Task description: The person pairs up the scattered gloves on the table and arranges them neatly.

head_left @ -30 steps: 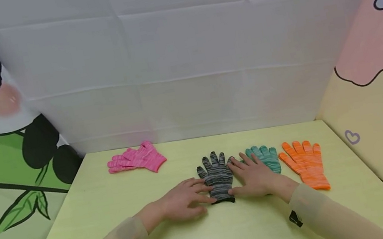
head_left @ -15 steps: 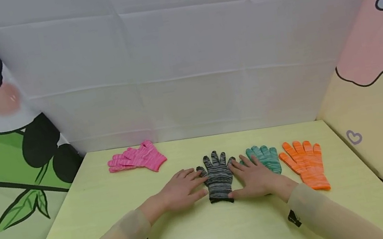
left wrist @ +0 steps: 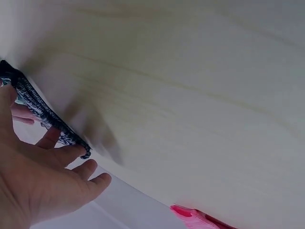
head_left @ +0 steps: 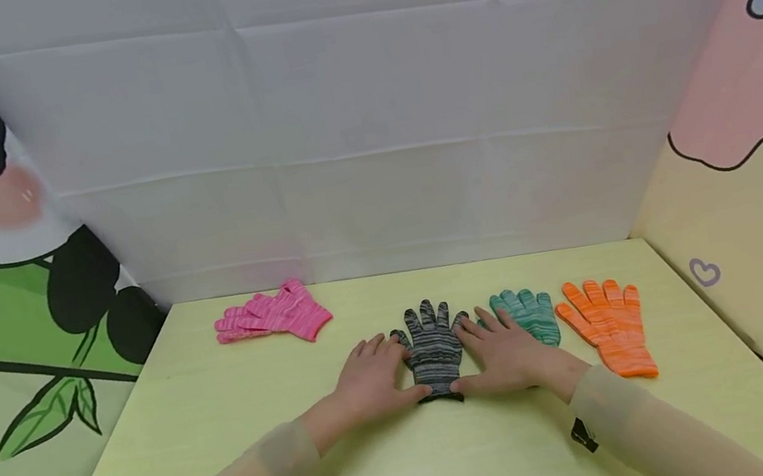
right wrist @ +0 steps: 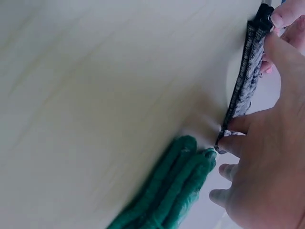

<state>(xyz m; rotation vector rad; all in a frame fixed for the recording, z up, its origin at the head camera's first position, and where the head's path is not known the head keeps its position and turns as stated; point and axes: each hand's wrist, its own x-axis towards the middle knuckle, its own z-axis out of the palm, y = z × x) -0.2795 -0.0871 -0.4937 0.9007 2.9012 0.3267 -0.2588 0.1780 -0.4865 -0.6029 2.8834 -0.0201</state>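
A black-and-grey striped knit glove (head_left: 434,351) lies flat, fingers pointing away, between my two hands. My left hand (head_left: 373,378) touches its left side, the thumb at the cuff and fingertips by the outer glove finger. On the opposite side my right hand (head_left: 507,356) mirrors this, with its thumb by the cuff and fingertips on the glove's edge. Both wrist views show the glove's edge (left wrist: 47,112) under extended, slightly bent fingers. A green knit glove (head_left: 532,315) lies just right of the right hand, partly hidden by it.
An orange knit glove (head_left: 612,330) lies flat at the right, beside the green one. Pink gloves (head_left: 281,314), overlapping, lie at the back left of the pale wooden table (head_left: 421,475). A white cloth (head_left: 367,106) rises behind, with printed cartoon cloths at both sides.
My left hand has shifted up and then right, and its thumb now reaches the cuff. The right hand has barely moved. The black-and-grey glove has shifted only slightly.
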